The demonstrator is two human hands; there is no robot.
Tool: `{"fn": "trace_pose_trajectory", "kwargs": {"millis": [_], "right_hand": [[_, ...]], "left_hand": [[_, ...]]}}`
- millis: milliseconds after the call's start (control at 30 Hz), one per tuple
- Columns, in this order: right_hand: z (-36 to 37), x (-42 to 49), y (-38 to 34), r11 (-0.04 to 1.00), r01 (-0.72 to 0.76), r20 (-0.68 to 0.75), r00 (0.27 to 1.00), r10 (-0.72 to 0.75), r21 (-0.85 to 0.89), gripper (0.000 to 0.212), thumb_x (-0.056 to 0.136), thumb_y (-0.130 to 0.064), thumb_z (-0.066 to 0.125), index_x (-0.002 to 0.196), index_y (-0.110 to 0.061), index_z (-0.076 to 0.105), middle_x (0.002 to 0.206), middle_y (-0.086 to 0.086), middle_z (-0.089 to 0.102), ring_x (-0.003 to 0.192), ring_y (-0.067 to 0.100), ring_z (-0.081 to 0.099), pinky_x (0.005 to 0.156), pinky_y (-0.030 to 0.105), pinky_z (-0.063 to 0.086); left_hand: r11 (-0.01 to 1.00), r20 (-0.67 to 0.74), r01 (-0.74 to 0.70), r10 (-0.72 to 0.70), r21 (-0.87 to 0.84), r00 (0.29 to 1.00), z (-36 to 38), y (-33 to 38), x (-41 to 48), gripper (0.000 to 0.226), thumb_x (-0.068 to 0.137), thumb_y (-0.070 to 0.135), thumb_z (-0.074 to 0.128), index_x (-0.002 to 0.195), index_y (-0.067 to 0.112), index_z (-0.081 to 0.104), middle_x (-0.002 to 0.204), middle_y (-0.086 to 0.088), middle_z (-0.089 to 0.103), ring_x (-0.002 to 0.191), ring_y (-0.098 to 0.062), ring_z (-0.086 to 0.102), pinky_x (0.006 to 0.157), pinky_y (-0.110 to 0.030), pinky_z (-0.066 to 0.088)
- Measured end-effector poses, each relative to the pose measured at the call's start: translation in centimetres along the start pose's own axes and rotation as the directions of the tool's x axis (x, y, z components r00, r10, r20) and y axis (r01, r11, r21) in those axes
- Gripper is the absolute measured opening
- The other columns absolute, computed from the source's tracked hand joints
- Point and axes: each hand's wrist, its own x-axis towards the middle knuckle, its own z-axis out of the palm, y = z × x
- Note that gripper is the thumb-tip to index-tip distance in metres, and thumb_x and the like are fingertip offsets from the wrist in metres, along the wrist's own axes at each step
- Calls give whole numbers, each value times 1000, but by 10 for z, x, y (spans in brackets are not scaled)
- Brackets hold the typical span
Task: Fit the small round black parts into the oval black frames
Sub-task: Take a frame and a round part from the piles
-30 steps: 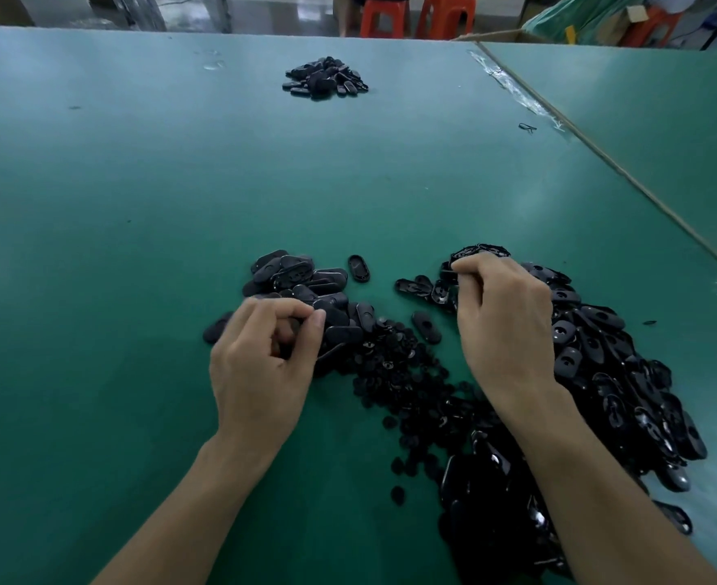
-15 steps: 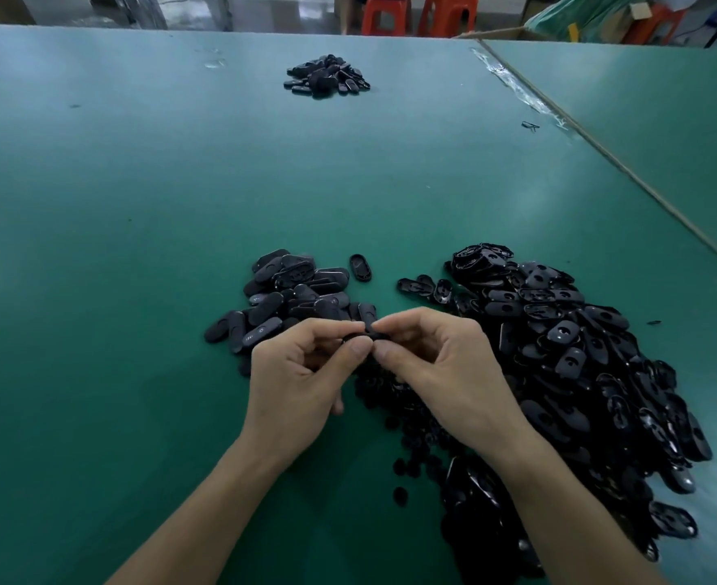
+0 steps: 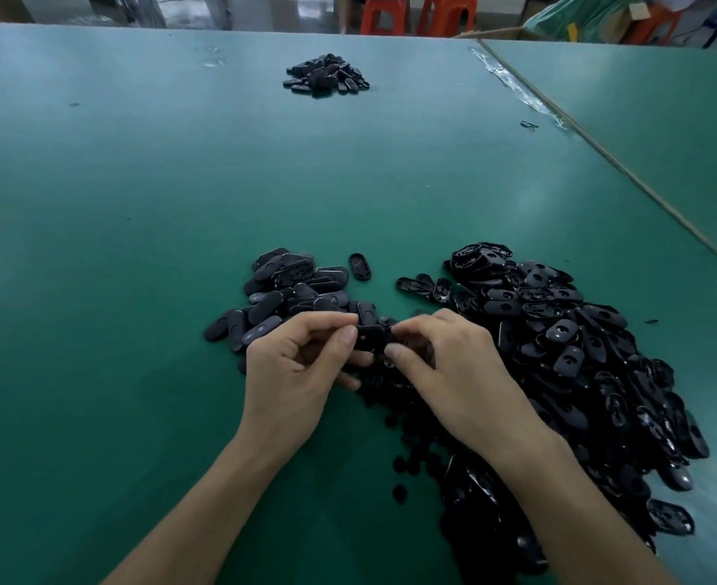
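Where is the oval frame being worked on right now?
Head view, lower centre: the oval frame is pinched between the left hand and right hand, just over the scattered small round parts.

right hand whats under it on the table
Around the right hand small round black parts lie scattered on the green table, beside the big frame pile. Whatever sits directly beneath the palm is covered.

Your table (image 3: 137, 247) is plain teal green; the oval frame (image 3: 371, 336) you pinch is black, like the glossy frame heap (image 3: 559, 331) and small round parts (image 3: 399, 491); the stools (image 3: 384, 12) beyond are orange-red
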Motion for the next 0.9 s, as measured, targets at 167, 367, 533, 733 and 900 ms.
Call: {"fn": "trace_pose_trajectory", "kwargs": {"millis": [167,367,533,733,900], "right_hand": [[3,-5,-1,988,7,103,995,9,-155,20,94,-42,64,111,-33,66,99,-14,54,97,7,55,85,31,51],[2,-3,-4,995,-1,74,997,9,-102,7,92,-34,68,98,-32,71,92,-12,60,87,9,60,82,35,54],[4,-4,-4,998,6,43,999,-3,-58,3,93,-34,65,93,-32,68,90,-12,57,82,9,58,77,37,53],[0,-2,-7,986,45,-82,996,-32,160,14,96,-17,61,85,-25,60,69,-11,61,64,5,57,57,15,44],[-5,-5,-17,940,140,-225,972,-70,311,11,91,-8,68,94,-18,71,77,-15,68,75,3,65,65,8,46]], "left_hand": [[999,-21,27,-28,-40,999,0,-2,3,17,89,8,66,103,16,70,83,-4,74,78,-22,76,62,-24,59],[999,-24,33,-34,-40,999,0,-5,3,24,90,-6,64,101,14,71,85,-5,76,81,-21,76,66,-24,59],[998,-32,34,-36,-44,999,-1,-5,3,22,91,-5,64,102,13,70,87,-5,76,84,-21,76,67,-23,59],[996,-30,51,-53,-70,998,-1,-5,4,20,90,-4,64,100,12,70,89,-7,76,85,-22,76,67,-23,60],[999,-19,42,-43,-31,999,-2,-6,2,21,90,-7,65,97,13,69,88,-7,77,82,-22,76,67,-24,60]]}}
